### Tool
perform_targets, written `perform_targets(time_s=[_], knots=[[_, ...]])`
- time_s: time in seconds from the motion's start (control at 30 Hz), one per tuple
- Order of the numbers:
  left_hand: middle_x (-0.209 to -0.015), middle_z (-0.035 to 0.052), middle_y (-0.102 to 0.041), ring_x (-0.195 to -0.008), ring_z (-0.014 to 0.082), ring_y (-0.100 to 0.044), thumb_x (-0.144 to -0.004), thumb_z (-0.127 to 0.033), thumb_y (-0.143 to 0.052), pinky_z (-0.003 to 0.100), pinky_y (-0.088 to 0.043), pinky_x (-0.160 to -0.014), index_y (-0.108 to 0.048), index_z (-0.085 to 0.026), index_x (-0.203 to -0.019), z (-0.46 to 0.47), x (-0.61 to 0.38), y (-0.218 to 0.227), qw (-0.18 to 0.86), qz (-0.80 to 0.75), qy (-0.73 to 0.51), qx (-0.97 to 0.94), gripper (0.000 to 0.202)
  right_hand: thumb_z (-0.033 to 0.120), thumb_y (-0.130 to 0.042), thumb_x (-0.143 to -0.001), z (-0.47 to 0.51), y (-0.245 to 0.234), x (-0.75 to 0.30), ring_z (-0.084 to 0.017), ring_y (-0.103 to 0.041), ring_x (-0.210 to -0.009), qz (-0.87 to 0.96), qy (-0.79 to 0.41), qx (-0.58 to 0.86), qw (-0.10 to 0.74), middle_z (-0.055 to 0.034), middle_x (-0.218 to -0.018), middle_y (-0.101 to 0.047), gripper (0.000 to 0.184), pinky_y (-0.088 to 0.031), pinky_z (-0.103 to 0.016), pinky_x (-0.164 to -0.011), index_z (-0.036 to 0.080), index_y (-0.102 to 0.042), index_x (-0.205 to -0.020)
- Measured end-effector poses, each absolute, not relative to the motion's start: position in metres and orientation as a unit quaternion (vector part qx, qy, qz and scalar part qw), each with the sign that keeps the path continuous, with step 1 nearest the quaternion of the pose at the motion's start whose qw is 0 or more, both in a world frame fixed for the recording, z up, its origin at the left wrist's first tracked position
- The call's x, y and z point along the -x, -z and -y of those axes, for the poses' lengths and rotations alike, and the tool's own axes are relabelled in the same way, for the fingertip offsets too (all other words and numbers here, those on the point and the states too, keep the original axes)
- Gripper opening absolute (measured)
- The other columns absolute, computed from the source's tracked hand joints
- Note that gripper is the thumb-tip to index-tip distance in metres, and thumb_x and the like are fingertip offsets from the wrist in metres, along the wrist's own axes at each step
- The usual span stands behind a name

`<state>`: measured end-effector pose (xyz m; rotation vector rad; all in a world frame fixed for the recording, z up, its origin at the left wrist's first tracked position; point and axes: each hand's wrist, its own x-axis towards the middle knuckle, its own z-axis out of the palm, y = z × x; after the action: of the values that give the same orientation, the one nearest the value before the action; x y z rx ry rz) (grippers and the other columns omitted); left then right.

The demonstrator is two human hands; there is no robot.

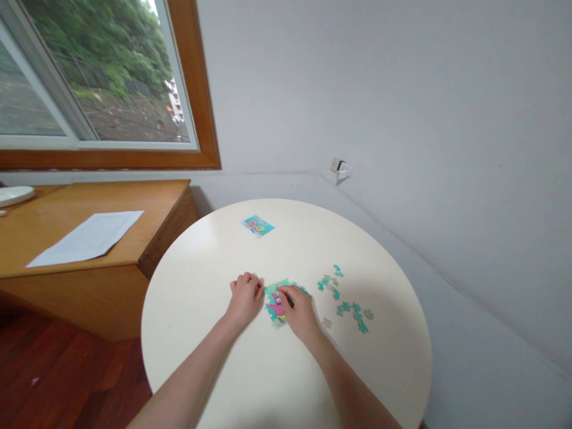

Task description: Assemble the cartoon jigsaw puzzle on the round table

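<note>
Head: right hand (299,308) arches over puzzle (275,306); left hand (247,295) curls beside it.

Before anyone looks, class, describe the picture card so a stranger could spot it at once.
Find the round white table. Near its far edge, beyond the left hand, lies the small, colorful picture card. It is straight-edged, unlike the knobbly loose puzzle pieces.

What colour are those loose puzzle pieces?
The loose puzzle pieces are mostly teal, some paler; the head view shows them.
</note>
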<state>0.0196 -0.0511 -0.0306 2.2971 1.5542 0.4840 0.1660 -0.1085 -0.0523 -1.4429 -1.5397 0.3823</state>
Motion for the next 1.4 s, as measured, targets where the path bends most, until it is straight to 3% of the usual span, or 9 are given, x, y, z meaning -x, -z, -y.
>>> perform_targets(time_s=[0.47,1.17,1.4], knots=[[-0.095,0.0092,-0.061,-0.096,0.0240,-0.052,-0.087,-0.018,-0.044,0.037,-0.031,-0.081,-0.061,-0.018,-0.083,0.0526,-0.0197,0.0323,0.124,-0.544,-0.160,-0.814,0.018,0.017,-0.045,-0.084,0.1080,0.0519,-0.1662,-0.018,-0.064,-0.081,0.630,-0.167,0.597,0.467,-0.0060,-0.087,-0.071,0.025,-0.050,-0.031,-0.078,0.020,-0.069,-0.088],[-0.090,0.0067,-0.064,-0.093,0.0225,-0.054,-0.088,-0.022,-0.044,0.037,-0.029,-0.081,-0.062,-0.019,-0.084,0.0538,-0.0194,0.0285,0.151,-0.536,-0.204,-0.805,0.019,0.015,-0.044,-0.085,0.1092,0.0517,-0.1659,-0.018,-0.063,-0.083,0.642,-0.143,0.595,0.463,-0.0061,-0.087,-0.070,0.025,-0.049,-0.030,-0.078,0.020,-0.068,-0.089],[-0.091,0.0054,-0.065,-0.093,0.0204,-0.056,-0.086,-0.020,-0.045,0.035,-0.030,-0.082,-0.063,-0.018,-0.084,0.0479,-0.0150,0.0325,0.150,-0.556,-0.260,-0.775,0.018,0.011,-0.046,-0.084,0.1146,0.0459,-0.1653,-0.020,-0.061,-0.085,0.682,-0.071,0.622,0.378,-0.0057,-0.087,-0.070,0.025,-0.044,-0.032,-0.080,0.021,-0.069,-0.088]])
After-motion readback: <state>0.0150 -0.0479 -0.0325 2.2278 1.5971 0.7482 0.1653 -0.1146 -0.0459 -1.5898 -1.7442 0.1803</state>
